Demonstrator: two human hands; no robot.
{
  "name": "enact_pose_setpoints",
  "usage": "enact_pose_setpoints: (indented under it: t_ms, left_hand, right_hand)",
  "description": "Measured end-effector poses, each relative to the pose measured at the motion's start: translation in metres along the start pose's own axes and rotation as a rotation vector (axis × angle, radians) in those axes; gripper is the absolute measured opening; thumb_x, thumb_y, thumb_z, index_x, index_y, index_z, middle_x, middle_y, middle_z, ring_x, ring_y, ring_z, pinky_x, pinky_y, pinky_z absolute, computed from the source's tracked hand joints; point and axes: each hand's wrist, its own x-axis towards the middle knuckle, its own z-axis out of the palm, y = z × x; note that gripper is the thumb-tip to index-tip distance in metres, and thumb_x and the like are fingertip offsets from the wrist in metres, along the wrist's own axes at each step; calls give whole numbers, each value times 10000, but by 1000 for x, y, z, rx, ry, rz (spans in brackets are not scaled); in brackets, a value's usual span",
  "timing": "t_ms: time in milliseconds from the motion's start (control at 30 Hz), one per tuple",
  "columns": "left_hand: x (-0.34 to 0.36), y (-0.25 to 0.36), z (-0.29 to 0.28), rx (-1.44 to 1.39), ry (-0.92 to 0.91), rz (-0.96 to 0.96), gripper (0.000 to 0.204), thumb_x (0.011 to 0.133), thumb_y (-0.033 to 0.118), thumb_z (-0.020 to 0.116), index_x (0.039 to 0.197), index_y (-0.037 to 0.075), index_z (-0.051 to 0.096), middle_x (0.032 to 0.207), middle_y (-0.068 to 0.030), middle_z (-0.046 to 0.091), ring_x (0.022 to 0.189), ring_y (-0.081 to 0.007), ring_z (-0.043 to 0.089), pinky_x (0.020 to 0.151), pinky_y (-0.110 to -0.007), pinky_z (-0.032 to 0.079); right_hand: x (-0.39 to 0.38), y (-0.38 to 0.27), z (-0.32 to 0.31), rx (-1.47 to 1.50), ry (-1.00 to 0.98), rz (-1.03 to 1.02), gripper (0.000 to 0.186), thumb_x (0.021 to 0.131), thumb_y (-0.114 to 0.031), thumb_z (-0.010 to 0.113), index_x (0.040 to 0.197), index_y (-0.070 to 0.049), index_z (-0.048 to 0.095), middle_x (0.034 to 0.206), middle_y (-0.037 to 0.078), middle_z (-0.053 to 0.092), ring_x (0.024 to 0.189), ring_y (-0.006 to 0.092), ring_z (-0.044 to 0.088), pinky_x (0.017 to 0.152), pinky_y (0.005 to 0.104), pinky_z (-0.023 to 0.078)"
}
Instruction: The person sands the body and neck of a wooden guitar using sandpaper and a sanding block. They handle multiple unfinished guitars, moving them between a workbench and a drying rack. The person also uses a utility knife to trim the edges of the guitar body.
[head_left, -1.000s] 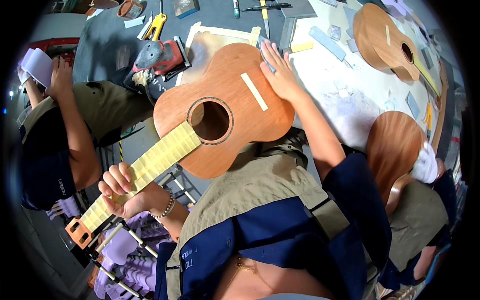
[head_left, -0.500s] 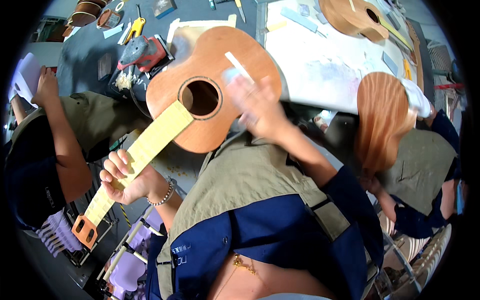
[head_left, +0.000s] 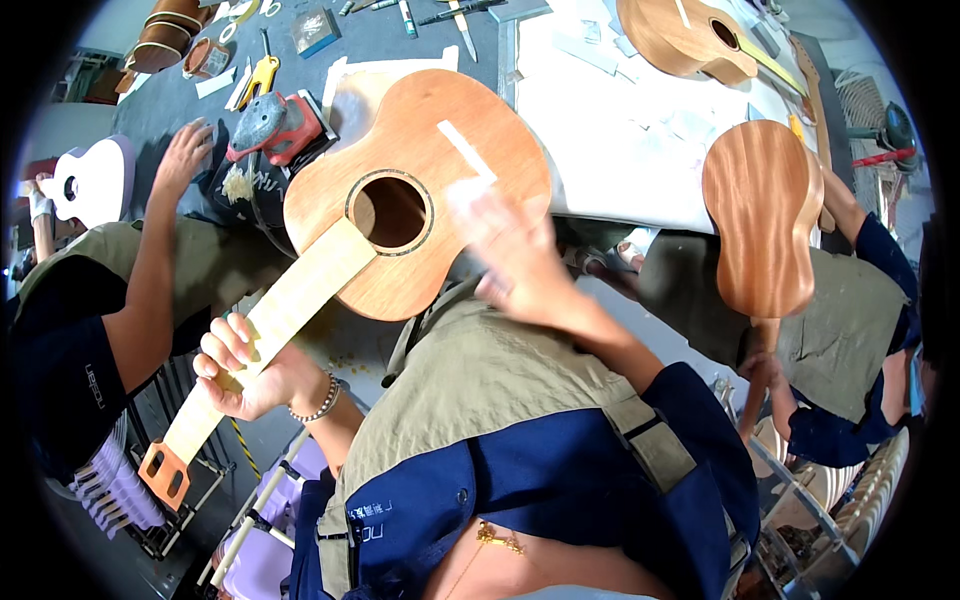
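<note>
A brown wooden guitar body (head_left: 470, 110) lies across the table edge and my lap, soundhole up. A pale strip (head_left: 466, 150) marks the bridge area. Light yellow tape covers the neck (head_left: 300, 290), which slants down left to a bare slotted headstock (head_left: 164, 475). My left hand (head_left: 245, 370) is closed round the neck, fingers curled over its edge. Over the top, right of the soundhole, is my right hand (head_left: 515, 255). Motion smears its fingers; something whitish shows at the fingertips, but I cannot make out what it is.
A red and grey power sander (head_left: 270, 130) stands on the dark table beside the body, near a yellow cutter (head_left: 262, 78). At right a co-worker holds another guitar (head_left: 765, 220). A co-worker's hand (head_left: 185, 150) is at left. One more guitar body (head_left: 670, 40) lies on the white sheet.
My right hand has moved slightly down over the top, still blurred. My left hand keeps its hold. At right, the co-worker's guitar has shifted; at left, the co-worker's hand now reaches over the table.
</note>
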Motion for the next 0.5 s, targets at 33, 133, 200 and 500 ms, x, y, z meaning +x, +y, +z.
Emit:
enact_pose_setpoints:
  t_ms: [33, 133, 200, 500]
  left_hand:
    - [1, 1, 0, 3, -3, -5, 209, 844, 243, 439, 692, 102, 468, 585, 9, 370, 539, -99, 359, 540, -245, 314]
    - [-2, 3, -7, -12, 37, -17, 200, 833, 239, 461, 683, 106, 456, 588, 10, 370, 540, -97, 364, 550, -247, 320]
    - [-1, 4, -4, -31, 5, -19, 195, 820, 241, 479, 681, 111, 437, 591, 11, 366, 539, -95, 365, 561, -242, 325]
    - [5, 0, 7, -22, 22, 5, 181, 776, 252, 513, 675, 109, 467, 583, 9, 376, 537, -101, 363, 555, -243, 323]
  right_hand:
    - [1, 6, 2, 1, -33, -12, 651, 894, -533, 316, 1409, -139, 259, 1458, 105, 239, 1359, 281, 178, 1045, 573, 52]
    - [14, 77, 8, 21, -4, 226, 576, 910, -409, 365, 1403, -130, 267, 1458, 103, 242, 1355, 281, 191, 1051, 551, 87]
    - [31, 89, 5, 4, -17, 230, 597, 869, -332, 433, 1404, -129, 266, 1463, 80, 240, 1354, 277, 191, 1051, 544, 100]
    - [110, 114, 15, 65, 23, 147, 578, 918, -470, 322, 1418, -195, 230, 1478, 12, 208, 1370, 231, 153, 1076, 545, 42]
